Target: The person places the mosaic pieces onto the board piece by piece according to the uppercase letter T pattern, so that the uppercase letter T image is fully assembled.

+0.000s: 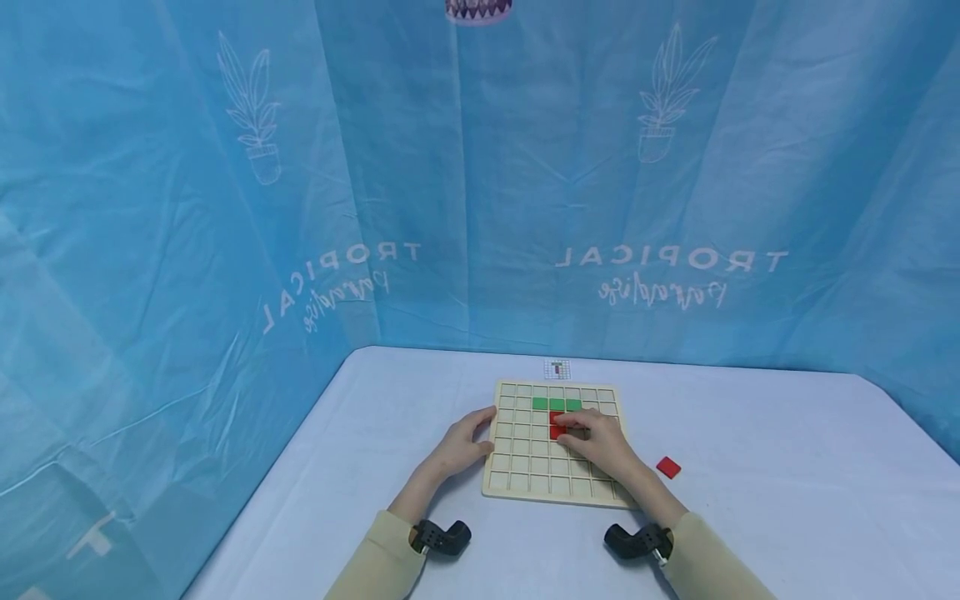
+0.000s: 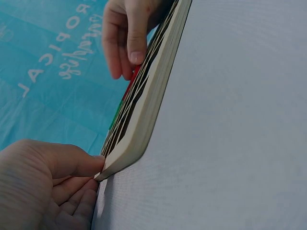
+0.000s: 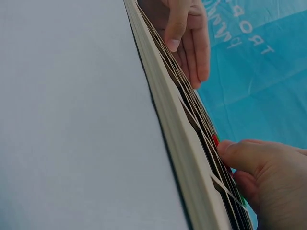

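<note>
A pale wooden grid board (image 1: 520, 462) lies on the white table. My left hand (image 1: 459, 444) touches its left edge, thumb and fingers spread along the rim; in the left wrist view that hand (image 2: 62, 182) is by a rounded corner. Above the grid, my right hand (image 1: 600, 444) pinches a red square tile (image 1: 557, 433) between thumb and fingers. Another red tile (image 1: 555, 416) sits in the cell just beyond it, partly covered by a finger. Green tiles (image 1: 557, 404) form a short row across the upper part of the board.
One loose red tile (image 1: 668, 467) lies on the table to the right of the board. Behind the board is a small printed grid card (image 1: 557, 369) with a coloured pattern. A blue curtain (image 1: 480, 208) hangs around the white table (image 1: 757, 467).
</note>
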`<state>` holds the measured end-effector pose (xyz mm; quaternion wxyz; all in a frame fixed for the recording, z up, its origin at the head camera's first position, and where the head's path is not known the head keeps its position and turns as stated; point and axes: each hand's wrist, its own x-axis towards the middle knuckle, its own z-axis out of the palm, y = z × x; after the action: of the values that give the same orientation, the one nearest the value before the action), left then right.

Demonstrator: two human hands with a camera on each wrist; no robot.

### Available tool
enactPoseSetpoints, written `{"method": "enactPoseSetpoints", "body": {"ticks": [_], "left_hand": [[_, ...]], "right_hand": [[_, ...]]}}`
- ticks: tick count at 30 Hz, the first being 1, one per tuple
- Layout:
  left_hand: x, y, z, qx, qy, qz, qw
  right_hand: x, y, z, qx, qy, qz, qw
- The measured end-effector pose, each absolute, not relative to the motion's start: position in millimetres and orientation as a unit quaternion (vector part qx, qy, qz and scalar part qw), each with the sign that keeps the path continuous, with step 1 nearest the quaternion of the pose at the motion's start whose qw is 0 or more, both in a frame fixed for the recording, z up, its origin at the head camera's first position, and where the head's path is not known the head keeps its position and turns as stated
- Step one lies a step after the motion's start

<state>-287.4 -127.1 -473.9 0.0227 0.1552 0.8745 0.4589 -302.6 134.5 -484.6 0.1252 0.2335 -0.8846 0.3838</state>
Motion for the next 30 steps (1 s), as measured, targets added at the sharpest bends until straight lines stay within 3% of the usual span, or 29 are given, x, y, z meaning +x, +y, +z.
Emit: {"method": "enactPoseSetpoints", "body": {"ticks": [8,14,20,30], "left_hand": [[-288.8,-124.7,-475.7,0.152,0.875,0.458,0.03],[-291.3,-122.2,-476.3,0.153,0.877,0.454,0.032],[-291.0,-123.7,-473.3,0.152,0.879,0.451,0.032],[-289.5,-125.9,-474.2,0.149,0.877,0.457,0.032]], "right_hand": [[-302.7,140.4,-463.3,0.192,-0.84,0.501,0.08],[-294.5,174.0,-440.7,0.188,-0.834,0.513,0.072],[-279.7,229.0,-444.1,0.166,-0.858,0.477,0.096],[-251.0,281.3,-462.0,0.112,-0.88,0.456,0.062]]}}
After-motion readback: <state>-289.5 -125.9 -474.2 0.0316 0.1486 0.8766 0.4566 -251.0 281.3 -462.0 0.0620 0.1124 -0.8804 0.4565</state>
